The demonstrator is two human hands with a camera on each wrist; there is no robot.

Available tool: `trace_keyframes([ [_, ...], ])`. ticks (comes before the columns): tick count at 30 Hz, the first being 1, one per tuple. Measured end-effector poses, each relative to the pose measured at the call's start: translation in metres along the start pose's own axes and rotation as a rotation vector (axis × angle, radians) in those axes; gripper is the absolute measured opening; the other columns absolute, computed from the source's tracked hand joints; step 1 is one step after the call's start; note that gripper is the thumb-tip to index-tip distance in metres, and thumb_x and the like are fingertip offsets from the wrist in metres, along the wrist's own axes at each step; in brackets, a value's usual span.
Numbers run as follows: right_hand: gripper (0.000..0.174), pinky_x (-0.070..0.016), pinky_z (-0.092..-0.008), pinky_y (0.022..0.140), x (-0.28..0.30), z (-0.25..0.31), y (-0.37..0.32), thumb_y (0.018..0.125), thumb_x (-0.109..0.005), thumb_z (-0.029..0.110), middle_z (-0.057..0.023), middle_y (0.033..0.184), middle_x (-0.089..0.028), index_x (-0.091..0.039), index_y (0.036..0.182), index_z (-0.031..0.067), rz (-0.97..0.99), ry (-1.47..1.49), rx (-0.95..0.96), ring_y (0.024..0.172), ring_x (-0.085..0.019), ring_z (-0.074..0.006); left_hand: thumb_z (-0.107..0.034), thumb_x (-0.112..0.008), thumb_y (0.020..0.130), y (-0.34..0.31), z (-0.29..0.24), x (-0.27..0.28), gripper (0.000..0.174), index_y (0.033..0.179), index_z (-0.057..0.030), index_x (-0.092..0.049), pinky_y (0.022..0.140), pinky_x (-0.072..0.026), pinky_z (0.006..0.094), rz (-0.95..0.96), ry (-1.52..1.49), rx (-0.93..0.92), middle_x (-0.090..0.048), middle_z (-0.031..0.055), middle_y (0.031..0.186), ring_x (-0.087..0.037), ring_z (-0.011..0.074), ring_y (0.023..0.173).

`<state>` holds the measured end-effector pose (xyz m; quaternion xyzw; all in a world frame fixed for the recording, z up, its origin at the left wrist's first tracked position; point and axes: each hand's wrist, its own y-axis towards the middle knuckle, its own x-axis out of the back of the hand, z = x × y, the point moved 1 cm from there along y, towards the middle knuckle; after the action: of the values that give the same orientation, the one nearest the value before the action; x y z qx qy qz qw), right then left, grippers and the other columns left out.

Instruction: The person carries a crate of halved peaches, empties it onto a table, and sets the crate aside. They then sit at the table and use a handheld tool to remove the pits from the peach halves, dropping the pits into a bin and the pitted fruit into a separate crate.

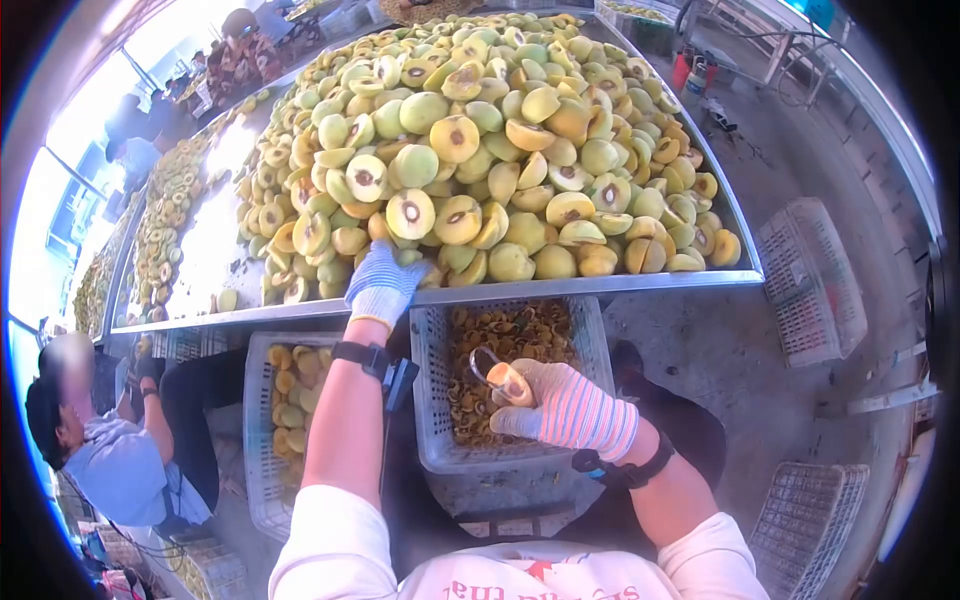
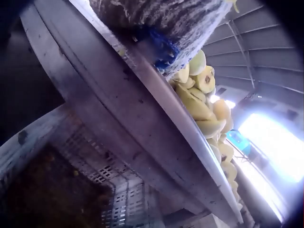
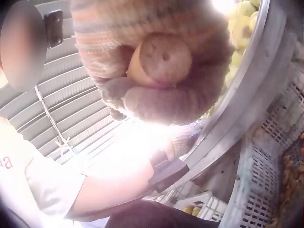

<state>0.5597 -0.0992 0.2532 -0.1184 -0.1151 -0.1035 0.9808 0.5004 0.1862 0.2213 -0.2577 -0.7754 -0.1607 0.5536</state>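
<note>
My gloved left hand [image 1: 385, 283] reaches over the near rim of a metal table into a heap of halved green-yellow stone fruit [image 1: 455, 140], many showing a brown centre. Its fingertips are partly hidden among the fruit, so I cannot tell whether they grip one. In the left wrist view, the glove [image 2: 166, 28] lies over the table rim. My right hand [image 1: 575, 410], in a striped glove, grips a pitting tool by its wooden handle [image 1: 512, 384]. The tool's curved metal loop [image 1: 482, 358] points away from me, above a crate of scraps. The right wrist view shows the handle's round end [image 3: 166, 57].
Below the table rim [image 1: 600, 287] stands a plastic crate [image 1: 432, 440] holding brownish scraps. Left of it, another crate [image 1: 262, 480] holds fruit pieces. A person [image 1: 130, 450] sits at far left. More crates [image 1: 815, 280] stand on the floor at right.
</note>
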Motion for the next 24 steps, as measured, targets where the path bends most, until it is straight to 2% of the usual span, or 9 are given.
trace_keyframes([
  [4,0.032,-0.0448,-0.0279,0.054,0.001,0.02,0.001,0.081,-0.076,0.024,-0.0029,0.071,-0.058,-0.06,0.101,0.0049,-0.148,0.372,-0.145,0.056,-0.051,-0.0098,-0.034,-0.072,0.078,-0.002,0.016,0.011,0.052,0.116,-0.0021,-0.057,0.075,-0.0554,0.04,0.019,-0.721,0.087,-0.066,0.0154,0.102,-0.067,0.0302,0.093],
  [5,0.032,-0.0448,-0.0281,0.054,0.0,0.019,0.007,0.081,-0.076,0.024,-0.0029,0.071,-0.058,-0.059,0.101,0.005,-0.177,0.338,-0.113,0.056,-0.052,-0.0098,-0.024,-0.066,0.085,-0.018,0.014,0.021,0.042,0.121,-0.0049,-0.057,0.068,-0.0566,0.0361,0.058,-1.231,0.172,-0.064,0.0098,0.1,-0.067,0.0254,0.088],
  [7,0.032,-0.0447,-0.0284,0.054,-0.007,0.019,0.015,0.081,-0.075,0.025,-0.003,0.071,-0.058,-0.059,0.1,0.005,-0.23,0.276,-0.068,0.056,-0.053,-0.01,-0.021,-0.058,0.092,-0.046,0.013,0.038,0.038,0.126,-0.0046,-0.054,0.07,-0.0582,0.0388,0.223,-1.57,-0.009,-0.064,0.0124,0.108,-0.067,0.0286,0.092],
  [8,0.033,-0.0482,-0.0335,0.061,-0.007,0.028,0.015,0.081,-0.075,0.026,-0.0073,0.075,-0.061,-0.058,0.1,0.0042,-0.154,0.298,-0.254,0.065,-0.06,-0.0198,-0.023,-0.056,0.094,-0.062,0.008,0.044,0.039,0.128,-0.0033,-0.053,0.072,-0.0583,0.0397,0.273,-1.651,-0.009,-0.064,0.0139,0.11,-0.067,0.0299,0.094],
  [10,0.034,-0.0493,-0.0374,0.066,-0.02,0.019,0.026,0.081,-0.075,0.026,-0.0114,0.08,-0.062,-0.058,0.099,0.0037,-0.234,0.137,-0.028,0.072,-0.062,-0.0285,-0.026,-0.052,0.098,-0.089,-0.007,0.052,0.042,0.131,-0.0008,-0.049,0.077,-0.0585,0.0415,0.368,-1.82,-0.024,-0.062,0.0168,0.115,-0.066,0.0324,0.099],
  [12,0.036,-0.0502,-0.0424,0.071,-0.029,0.026,0.031,0.08,-0.074,0.028,-0.0183,0.086,-0.064,-0.058,0.1,0.0023,-0.258,0.04,0.084,0.081,-0.062,-0.0399,-0.031,-0.05,0.099,-0.1,-0.01,0.047,0.045,0.13,0.0012,-0.048,0.083,-0.0574,0.0442,0.517,-1.934,0.007,-0.062,0.0195,0.117,-0.065,0.0344,0.103],
  [17,0.039,-0.0513,-0.0432,0.071,-0.037,0.015,0.045,0.083,-0.072,0.032,-0.0205,0.088,-0.065,-0.057,0.102,0.0015,-0.295,-0.141,0.092,0.084,-0.064,-0.0399,-0.034,-0.047,0.101,-0.115,-0.016,0.033,0.046,0.129,0.0031,-0.048,0.089,-0.0553,0.0468,0.574,-1.984,0.093,-0.061,0.0224,0.118,-0.063,0.0374,0.106],
  [21,0.037,-0.0522,-0.0467,0.07,-0.035,0.019,0.048,0.086,-0.068,0.033,-0.022,0.082,-0.066,-0.055,0.102,0.0021,-0.288,-0.474,-0.044,0.083,-0.065,-0.0416,-0.036,-0.053,0.1,-0.105,-0.013,0.007,0.046,0.128,0.0006,-0.053,0.092,-0.0513,0.0384,0.348,-1.908,0.077,-0.062,0.0145,0.12,-0.063,0.0258,0.106],
  [24,0.036,-0.0523,-0.0487,0.069,-0.037,0.018,0.054,0.088,-0.065,0.033,-0.0223,0.08,-0.067,-0.053,0.102,0.0026,-0.299,-0.543,-0.132,0.08,-0.066,-0.0419,-0.037,-0.053,0.1,-0.1,-0.009,-0.004,0.046,0.128,-0.0002,-0.054,0.094,-0.0484,0.0351,0.253,-1.555,-0.133,-0.062,0.0108,0.121,-0.061,0.0212,0.109],
])
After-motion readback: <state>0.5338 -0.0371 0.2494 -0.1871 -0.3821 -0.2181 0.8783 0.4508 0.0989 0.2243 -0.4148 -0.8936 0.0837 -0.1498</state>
